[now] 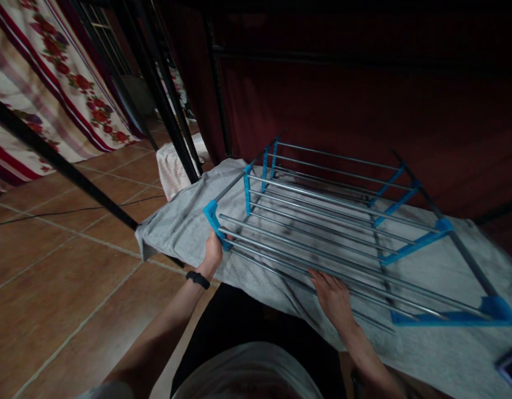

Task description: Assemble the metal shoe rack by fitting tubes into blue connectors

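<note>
A rack (318,197) of metal tubes and blue plastic brackets lies on a grey cloth. My left hand (213,252), with a black band on its wrist, is closed around the lower part of the front-left blue bracket (211,213). Beside that bracket, the left end of one front metal tube (256,226) shows apart from the plastic. My right hand (331,296) has its fingers curled over the lower front metal tube (281,257), near mid-length; its fingertips are partly hidden. At the far right, the tubes meet another blue bracket (495,311).
Grey cloth (177,221) covers the low surface under the rack. Black metal poles (156,88) rise at the left, and a dark red curtain (343,105) hangs behind. A dark-edged flat object (511,368) lies at the lower right. A cable (73,211) crosses the tiled floor (93,277).
</note>
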A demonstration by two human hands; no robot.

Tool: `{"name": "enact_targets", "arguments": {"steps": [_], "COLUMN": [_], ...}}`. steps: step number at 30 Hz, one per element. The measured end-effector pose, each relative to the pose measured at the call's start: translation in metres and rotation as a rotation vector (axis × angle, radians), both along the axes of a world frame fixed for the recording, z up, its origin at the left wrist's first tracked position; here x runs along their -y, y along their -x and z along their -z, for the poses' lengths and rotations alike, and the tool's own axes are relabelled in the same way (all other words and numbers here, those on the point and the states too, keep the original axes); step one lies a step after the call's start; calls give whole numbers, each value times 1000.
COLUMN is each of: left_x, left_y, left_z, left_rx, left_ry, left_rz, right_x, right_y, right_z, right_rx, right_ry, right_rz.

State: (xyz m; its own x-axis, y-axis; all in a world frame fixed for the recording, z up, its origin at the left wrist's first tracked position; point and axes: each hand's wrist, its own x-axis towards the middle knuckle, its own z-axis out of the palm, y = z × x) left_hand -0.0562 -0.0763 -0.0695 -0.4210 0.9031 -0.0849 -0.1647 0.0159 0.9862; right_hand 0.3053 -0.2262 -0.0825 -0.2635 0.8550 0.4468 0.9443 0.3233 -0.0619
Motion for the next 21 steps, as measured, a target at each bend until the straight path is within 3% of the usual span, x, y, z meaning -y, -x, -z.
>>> {"name": "enact_targets", "arguments": {"steps": [15, 21], "left_x": [-3, 1], "left_y": [0, -1], "left_z": [8, -5], "left_rx": [-26, -106], "left_ry": [42, 26], "left_rz": [-77, -5], "right_x": [-1, -4], "right_y": [3, 10], "right_z": [0, 0], "right_rx": [28, -28], "right_ry": [-2, 29], "right_rz": [1, 46]}}
